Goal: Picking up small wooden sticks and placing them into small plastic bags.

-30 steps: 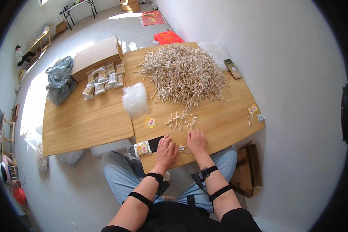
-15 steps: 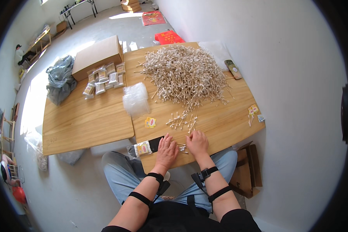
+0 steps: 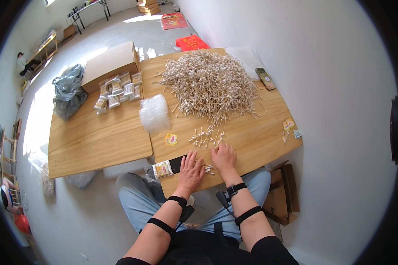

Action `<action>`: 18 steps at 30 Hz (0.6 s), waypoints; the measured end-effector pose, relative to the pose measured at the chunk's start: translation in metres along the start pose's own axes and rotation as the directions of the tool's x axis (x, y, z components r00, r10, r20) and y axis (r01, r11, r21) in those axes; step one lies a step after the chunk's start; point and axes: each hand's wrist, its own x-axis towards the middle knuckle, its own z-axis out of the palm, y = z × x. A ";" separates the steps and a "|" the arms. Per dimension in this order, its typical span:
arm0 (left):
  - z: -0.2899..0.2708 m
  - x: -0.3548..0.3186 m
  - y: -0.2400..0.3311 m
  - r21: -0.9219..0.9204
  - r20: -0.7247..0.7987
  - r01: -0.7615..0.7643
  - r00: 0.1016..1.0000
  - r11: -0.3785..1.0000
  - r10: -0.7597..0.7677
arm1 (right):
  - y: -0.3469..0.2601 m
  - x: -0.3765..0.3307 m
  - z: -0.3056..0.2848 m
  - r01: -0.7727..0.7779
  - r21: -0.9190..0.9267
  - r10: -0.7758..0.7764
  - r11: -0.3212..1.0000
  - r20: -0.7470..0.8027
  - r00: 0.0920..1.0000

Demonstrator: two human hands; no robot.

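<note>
My left hand (image 3: 191, 172) lies palm down near the table's front edge, fingers stretched out, on a row of cotton swabs (image 3: 208, 168) whose tips stick out at its right side. Beneath its fingertips is the end of a black strip (image 3: 175, 164). To the left, that strip meets a clear pack of cotton swabs (image 3: 162, 169) with a yellow label. My right hand (image 3: 224, 156) is curled, its fingertips pointing down at the lower end of a few cotton swabs (image 3: 219, 139); what they pinch is partly hidden. More loose swabs (image 3: 201, 137) lie scattered just beyond.
A large heap of cotton swabs (image 3: 212, 86) covers the far table. Left of it are clear bags (image 3: 154, 112), filled swab packs (image 3: 119, 90), a cardboard box (image 3: 111, 66) and a grey plastic bag (image 3: 69, 90). Yellow labels (image 3: 171, 139) lie nearer. A wall (image 3: 340, 110) stands at right.
My right hand has shifted slightly away from me, toward the loose swabs. My left hand stays over the row, nearly unmoved. The view has shifted a little.
</note>
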 end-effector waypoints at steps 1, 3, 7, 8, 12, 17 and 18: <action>0.001 -0.001 -0.001 -0.004 0.003 0.012 1.000 1.000 -0.012 | 0.001 0.001 0.003 -0.001 0.000 0.001 1.000 -0.003 1.000; 0.003 -0.003 -0.003 -0.007 0.006 0.025 1.000 1.000 -0.025 | 0.003 0.004 0.005 -0.026 -0.044 0.025 0.999 -0.013 1.000; 0.003 -0.004 -0.006 -0.054 -0.029 0.031 0.999 0.998 -0.033 | 0.006 0.000 -0.002 -0.065 0.026 0.064 0.998 0.027 0.998; 0.003 -0.004 -0.006 -0.065 -0.037 0.035 0.999 0.997 -0.038 | 0.007 -0.005 -0.005 -0.043 0.025 0.042 0.999 0.036 0.998; 0.005 -0.004 -0.008 -0.086 -0.057 0.029 0.998 0.996 -0.034 | 0.005 -0.027 -0.016 0.155 0.170 -0.179 0.973 0.137 0.974; 0.001 -0.001 -0.003 -0.017 0.001 -0.028 1.000 0.999 0.028 | 0.003 -0.031 -0.020 0.064 0.353 -0.115 0.933 0.126 0.985; 0.000 -0.002 -0.003 -0.016 0.000 -0.027 1.000 1.000 0.027 | 0.005 -0.030 -0.018 -0.038 0.384 -0.012 0.923 0.126 0.992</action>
